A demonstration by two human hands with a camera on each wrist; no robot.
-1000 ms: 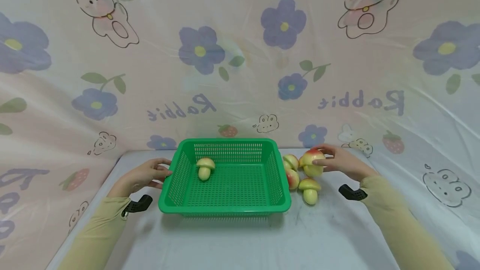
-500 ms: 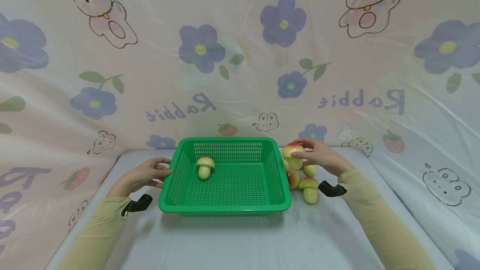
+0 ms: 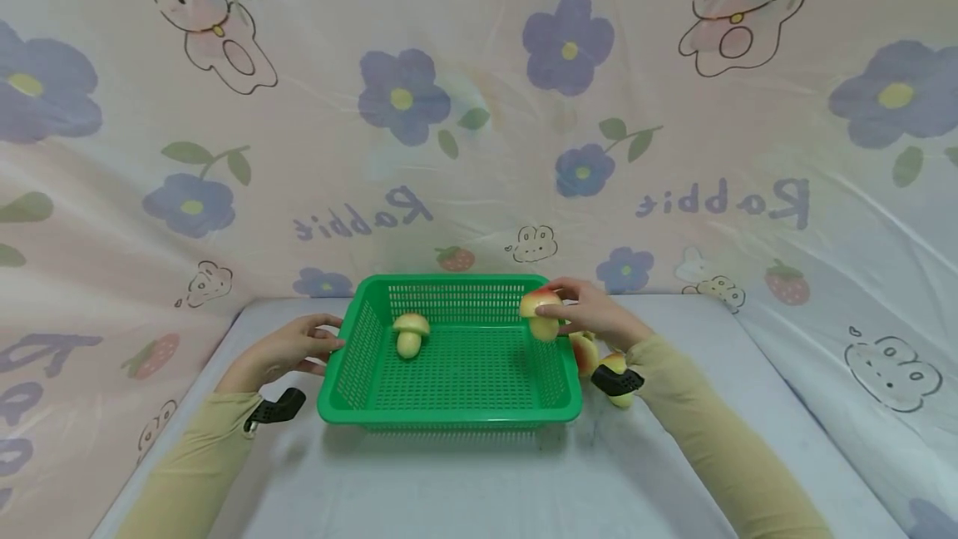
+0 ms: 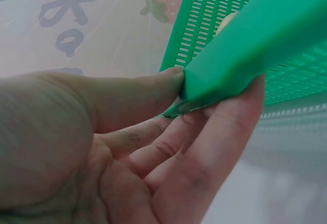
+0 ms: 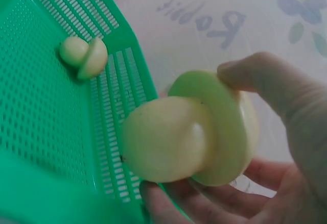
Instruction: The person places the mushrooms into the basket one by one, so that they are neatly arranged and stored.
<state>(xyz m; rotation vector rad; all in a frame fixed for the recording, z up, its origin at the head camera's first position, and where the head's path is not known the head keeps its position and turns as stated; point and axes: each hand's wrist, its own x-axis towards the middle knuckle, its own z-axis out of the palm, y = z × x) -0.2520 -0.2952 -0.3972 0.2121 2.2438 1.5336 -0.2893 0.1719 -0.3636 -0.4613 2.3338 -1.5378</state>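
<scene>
A toy mushroom with a red-and-yellow cap is gripped by my right hand, held above the right side of the green basket. The right wrist view shows the thumb on the cap of this mushroom and fingers beneath it. At the left rim, my left hand pinches the basket edge; in the left wrist view the thumb is on one side of the rim and fingers are under it. Another toy mushroom lies inside the basket, toward the left.
Right of the basket, more toy mushrooms lie on the white table, partly hidden by my right hand and wrist; one mushroom shows beside the black wrist camera. A printed cloth with flowers and rabbits hangs behind.
My right hand has carried the mushroom left from the group on the table to over the basket's right side. My left hand stays on the rim.
</scene>
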